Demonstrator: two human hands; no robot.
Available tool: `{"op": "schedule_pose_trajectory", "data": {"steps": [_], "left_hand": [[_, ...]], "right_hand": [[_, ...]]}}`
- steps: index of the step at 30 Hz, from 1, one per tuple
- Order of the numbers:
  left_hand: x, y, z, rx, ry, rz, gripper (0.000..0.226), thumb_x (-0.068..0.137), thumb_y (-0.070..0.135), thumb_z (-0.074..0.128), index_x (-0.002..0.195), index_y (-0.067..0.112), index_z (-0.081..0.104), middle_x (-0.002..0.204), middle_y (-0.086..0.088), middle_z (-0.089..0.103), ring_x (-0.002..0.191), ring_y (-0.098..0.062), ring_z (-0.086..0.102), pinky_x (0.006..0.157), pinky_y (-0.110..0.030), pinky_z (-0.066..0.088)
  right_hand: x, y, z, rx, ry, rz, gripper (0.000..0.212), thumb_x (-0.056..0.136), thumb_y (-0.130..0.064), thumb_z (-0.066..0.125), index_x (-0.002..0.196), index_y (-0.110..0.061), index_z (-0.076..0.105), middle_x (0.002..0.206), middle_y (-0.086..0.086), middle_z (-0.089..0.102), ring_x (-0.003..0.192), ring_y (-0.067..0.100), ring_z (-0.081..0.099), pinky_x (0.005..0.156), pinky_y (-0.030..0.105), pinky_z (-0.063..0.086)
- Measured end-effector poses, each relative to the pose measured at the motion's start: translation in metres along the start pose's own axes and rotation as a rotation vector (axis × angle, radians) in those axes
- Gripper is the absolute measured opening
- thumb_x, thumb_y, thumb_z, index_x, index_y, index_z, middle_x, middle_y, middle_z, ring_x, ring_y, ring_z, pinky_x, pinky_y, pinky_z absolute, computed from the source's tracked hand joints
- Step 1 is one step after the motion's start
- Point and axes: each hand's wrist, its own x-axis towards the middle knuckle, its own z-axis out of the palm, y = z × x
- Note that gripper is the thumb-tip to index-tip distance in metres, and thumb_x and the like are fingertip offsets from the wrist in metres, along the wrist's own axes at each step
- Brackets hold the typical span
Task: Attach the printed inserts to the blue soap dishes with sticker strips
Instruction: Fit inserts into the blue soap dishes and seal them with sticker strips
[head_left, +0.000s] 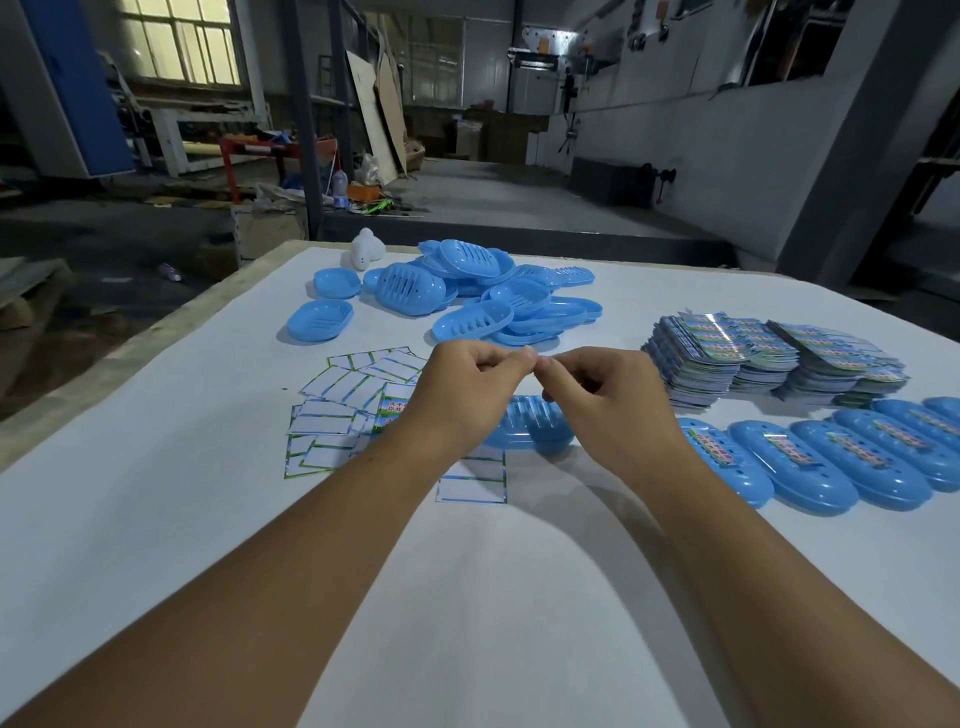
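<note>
A: What could go wrong here?

B: Both hands meet above the counter (156, 519). The left hand (462, 384) and right hand (597, 395) have their fingers curled, fingertips pinched together at the centre. I judge they are working a sticker strip between them, but it is too small to make out. If it is one, it could fold onto itself or cling to a fingertip, and then it would not hold an insert.

A: And the dish being worked on?

B: A blue soap dish (524, 423) lies on the counter directly under the hands, toward six o'clock of the pinch, partly hidden by the wrists. With neither hand on it, it could slide when the strip is pressed on.

A: The supplies?

B: Loose dishes (467, 296) are heaped at twelve o'clock. Stacked printed inserts (769, 358) sit at three o'clock, and a row of finished dishes (841, 457) runs out at four o'clock. Scattered sticker cards (343, 410) lie at nine o'clock, just beside the left wrist; a sweep of the forearm could scatter them.
</note>
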Motion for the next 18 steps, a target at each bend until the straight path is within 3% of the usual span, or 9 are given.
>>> {"op": "schedule_pose_trajectory", "data": {"steps": [3,6,9,11,14,18], "left_hand": [[0.0015,0.0003,-0.0006,-0.031,0.026,-0.014,0.022,0.089,0.042,0.071,0.08,0.024,0.077,0.048,0.012,0.055,0.045,0.001,0.048,0.047,-0.01,0.039],[0.0031,0.0009,-0.0002,-0.05,0.024,-0.04,0.023,0.087,0.043,0.073,0.076,0.023,0.077,0.069,-0.008,0.067,0.057,-0.005,0.052,0.056,-0.021,0.045],[0.0038,0.0006,-0.0009,-0.032,0.034,-0.065,0.024,0.087,0.045,0.073,0.075,0.025,0.077,0.091,-0.011,0.071,0.06,-0.002,0.054,0.05,-0.012,0.045],[0.0048,-0.0004,-0.0016,-0.025,0.034,-0.077,0.026,0.087,0.045,0.072,0.08,0.02,0.078,0.098,-0.013,0.072,0.07,-0.005,0.057,0.056,-0.014,0.046],[0.006,-0.0022,-0.0036,-0.005,0.048,-0.096,0.033,0.085,0.046,0.074,0.083,0.013,0.078,0.095,-0.013,0.074,0.074,-0.01,0.061,0.065,-0.02,0.049],[0.0064,-0.0075,-0.0066,0.035,0.024,-0.136,0.028,0.081,0.045,0.079,0.078,0.017,0.077,0.082,-0.008,0.074,0.07,-0.015,0.069,0.072,-0.032,0.057]], "right_hand": [[0.0065,0.0073,-0.0022,-0.04,0.078,0.11,0.031,0.089,-0.032,0.065,0.071,-0.008,0.072,0.067,0.014,0.065,0.054,0.012,0.042,0.055,0.03,0.038],[0.0097,0.0118,-0.0045,-0.056,0.091,0.193,0.032,0.087,-0.033,0.067,0.067,-0.008,0.072,0.063,0.011,0.065,0.05,0.01,0.04,0.054,0.027,0.037],[0.0092,0.0101,-0.0046,0.011,0.071,0.22,0.028,0.083,-0.031,0.067,0.066,-0.009,0.071,0.063,0.01,0.065,0.049,0.008,0.039,0.052,0.026,0.036],[0.0086,0.0088,-0.0048,0.041,0.069,0.236,0.027,0.081,-0.03,0.066,0.069,-0.005,0.069,0.058,0.012,0.058,0.048,0.009,0.036,0.049,0.024,0.033],[0.009,0.0091,-0.0072,0.11,0.081,0.289,0.03,0.078,-0.029,0.064,0.07,0.0,0.067,0.052,0.001,0.048,0.048,0.011,0.032,0.043,0.022,0.029],[0.0087,0.0097,-0.0079,0.138,0.02,0.343,0.042,0.077,-0.042,0.075,0.073,0.0,0.069,0.057,0.001,0.054,0.047,0.012,0.036,0.046,0.025,0.033]]}}
